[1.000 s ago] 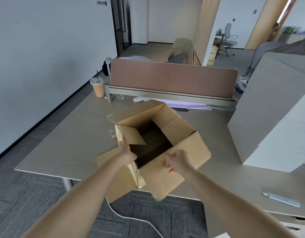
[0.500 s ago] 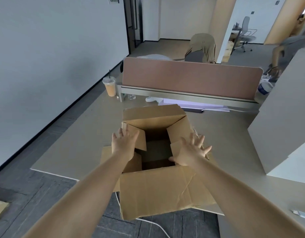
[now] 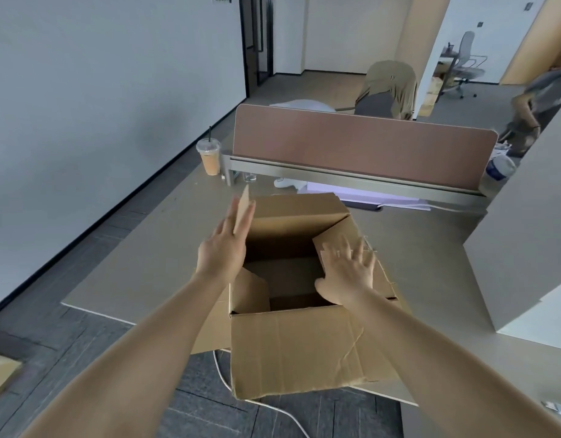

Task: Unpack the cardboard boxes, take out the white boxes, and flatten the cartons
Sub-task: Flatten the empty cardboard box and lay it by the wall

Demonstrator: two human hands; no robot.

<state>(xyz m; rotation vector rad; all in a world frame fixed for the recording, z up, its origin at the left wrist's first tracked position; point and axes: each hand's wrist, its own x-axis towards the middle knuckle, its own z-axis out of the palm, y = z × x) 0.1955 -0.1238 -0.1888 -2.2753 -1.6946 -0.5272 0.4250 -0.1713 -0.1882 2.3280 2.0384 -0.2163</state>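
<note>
An open brown cardboard box (image 3: 299, 343) sits at the near edge of the beige desk (image 3: 140, 254), its front flap hanging over the edge. Its inside looks dark and empty. My left hand (image 3: 223, 248) has straight fingers against the left side flap, which stands upright. My right hand (image 3: 347, 275) lies with fingers spread flat on the right side flap. A tall stack of white boxes (image 3: 531, 248) stands on the desk at the right.
A brown divider panel (image 3: 358, 145) runs along the desk's back, with an iced drink cup (image 3: 209, 156) at its left end and a bottle (image 3: 498, 172) at its right. A white cable (image 3: 260, 403) hangs below the desk. Another carton (image 3: 1, 374) lies on the floor, far left.
The box has been turned square to me and drawn toward the desk edge. Both hands let go of its rim and now lie flat on the side flaps; the left flap has swung upright.
</note>
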